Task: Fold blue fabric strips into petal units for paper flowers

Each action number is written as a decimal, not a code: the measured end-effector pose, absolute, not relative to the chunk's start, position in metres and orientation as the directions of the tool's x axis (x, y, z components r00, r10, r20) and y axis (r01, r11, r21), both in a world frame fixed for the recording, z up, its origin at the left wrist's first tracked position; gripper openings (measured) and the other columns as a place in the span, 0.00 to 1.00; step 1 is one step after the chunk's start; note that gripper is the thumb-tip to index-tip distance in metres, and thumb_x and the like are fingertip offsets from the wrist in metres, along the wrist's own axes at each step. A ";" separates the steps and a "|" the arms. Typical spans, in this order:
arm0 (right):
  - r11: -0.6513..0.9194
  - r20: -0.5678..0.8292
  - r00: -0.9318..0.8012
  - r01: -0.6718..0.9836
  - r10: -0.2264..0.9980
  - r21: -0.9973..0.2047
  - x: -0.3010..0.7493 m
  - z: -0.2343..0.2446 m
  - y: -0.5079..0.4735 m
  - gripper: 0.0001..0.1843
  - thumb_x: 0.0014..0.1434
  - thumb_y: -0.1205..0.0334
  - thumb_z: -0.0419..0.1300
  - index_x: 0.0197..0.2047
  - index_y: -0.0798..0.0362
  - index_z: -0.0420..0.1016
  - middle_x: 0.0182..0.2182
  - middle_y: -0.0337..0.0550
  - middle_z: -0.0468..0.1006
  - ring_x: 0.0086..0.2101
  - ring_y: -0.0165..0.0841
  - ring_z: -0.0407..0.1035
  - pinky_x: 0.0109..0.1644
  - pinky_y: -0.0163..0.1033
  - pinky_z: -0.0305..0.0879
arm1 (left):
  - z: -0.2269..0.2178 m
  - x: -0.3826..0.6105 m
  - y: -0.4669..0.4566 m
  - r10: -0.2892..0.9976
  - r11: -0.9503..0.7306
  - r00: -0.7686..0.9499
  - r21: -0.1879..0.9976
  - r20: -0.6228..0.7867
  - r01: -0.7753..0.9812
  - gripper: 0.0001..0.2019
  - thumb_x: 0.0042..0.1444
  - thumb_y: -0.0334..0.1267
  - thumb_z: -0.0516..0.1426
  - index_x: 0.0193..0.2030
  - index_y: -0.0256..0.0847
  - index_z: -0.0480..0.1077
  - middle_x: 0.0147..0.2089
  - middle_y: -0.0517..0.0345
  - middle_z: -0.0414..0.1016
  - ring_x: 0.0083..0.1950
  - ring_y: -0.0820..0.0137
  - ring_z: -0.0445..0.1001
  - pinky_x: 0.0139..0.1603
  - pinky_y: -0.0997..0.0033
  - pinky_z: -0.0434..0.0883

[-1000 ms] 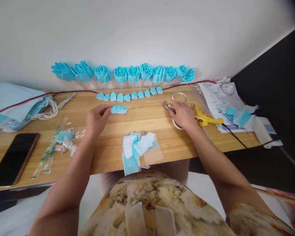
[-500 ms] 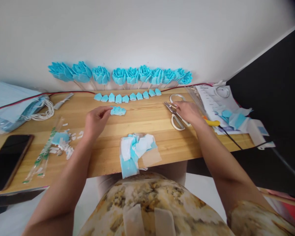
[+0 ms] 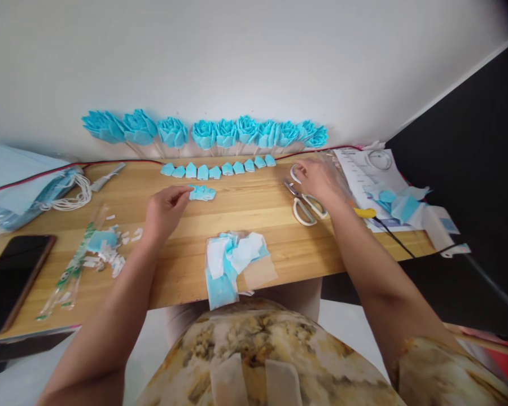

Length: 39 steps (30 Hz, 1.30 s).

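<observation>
My left hand (image 3: 166,211) is closed, thumb and forefinger pinching the left end of a ruffled light-blue fabric piece (image 3: 202,193) just above the wooden table. My right hand (image 3: 317,179) reaches over a white ring (image 3: 295,173) that looks like a roll of tape. Its fingers are bent down onto the ring and cover much of it. Scissors (image 3: 303,212) with white handles lie just in front of that hand. Beyond the hands runs a row of small blue house-shaped cut pieces (image 3: 202,172).
Several blue fabric flowers (image 3: 248,131) on sticks lean against the wall. Blue and white scraps (image 3: 224,270) lie at the front edge. On the left are a phone (image 3: 14,282) and a bag of masks (image 3: 21,186). A yellow-handled tool (image 3: 364,212) and papers (image 3: 359,169) lie right.
My right hand has moved from over the scissors, up and slightly left, onto the white ring. The scissors now show more fully. My left hand stays on the blue piece.
</observation>
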State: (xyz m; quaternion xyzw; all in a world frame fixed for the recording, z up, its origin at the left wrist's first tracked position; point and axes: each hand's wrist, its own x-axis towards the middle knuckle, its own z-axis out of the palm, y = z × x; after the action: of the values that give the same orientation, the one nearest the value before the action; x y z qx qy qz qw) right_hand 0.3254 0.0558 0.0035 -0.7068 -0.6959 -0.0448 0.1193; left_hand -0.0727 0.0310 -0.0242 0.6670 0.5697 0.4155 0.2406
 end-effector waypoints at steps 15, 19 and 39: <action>-0.113 0.032 0.313 0.434 0.949 -0.894 0.270 0.019 0.131 0.18 0.66 0.49 0.57 0.31 0.52 0.78 0.27 0.43 0.78 0.26 0.31 0.70 0.28 0.35 0.60 | -0.027 -0.075 0.033 0.953 -0.252 0.006 0.780 0.303 0.573 0.15 0.57 0.45 0.58 0.44 0.42 0.83 0.39 0.55 0.84 0.33 0.69 0.74 0.35 0.70 0.67; -0.145 0.010 0.338 0.430 0.941 -0.891 0.263 0.017 0.142 0.24 0.64 0.41 0.58 0.29 0.52 0.77 0.27 0.47 0.79 0.26 0.33 0.72 0.26 0.36 0.62 | -0.029 -0.076 0.034 0.955 -0.247 0.008 0.781 0.296 0.574 0.15 0.58 0.46 0.59 0.45 0.43 0.83 0.38 0.55 0.84 0.34 0.69 0.75 0.36 0.70 0.68; -0.129 -0.007 0.361 0.316 0.932 -0.940 0.248 -0.004 0.144 0.14 0.62 0.61 0.59 0.25 0.54 0.71 0.24 0.40 0.79 0.19 0.23 0.63 0.20 0.29 0.55 | -0.027 -0.076 0.034 0.959 -0.241 0.019 0.774 0.284 0.585 0.15 0.58 0.45 0.58 0.44 0.42 0.82 0.38 0.55 0.83 0.33 0.70 0.74 0.35 0.71 0.68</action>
State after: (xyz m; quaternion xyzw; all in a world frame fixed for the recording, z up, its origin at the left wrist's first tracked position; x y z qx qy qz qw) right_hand 0.2481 0.1440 -0.0040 -0.6766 -0.4611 0.3266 0.4721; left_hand -0.0755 0.0339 -0.0273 0.6756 0.5712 0.4052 0.2305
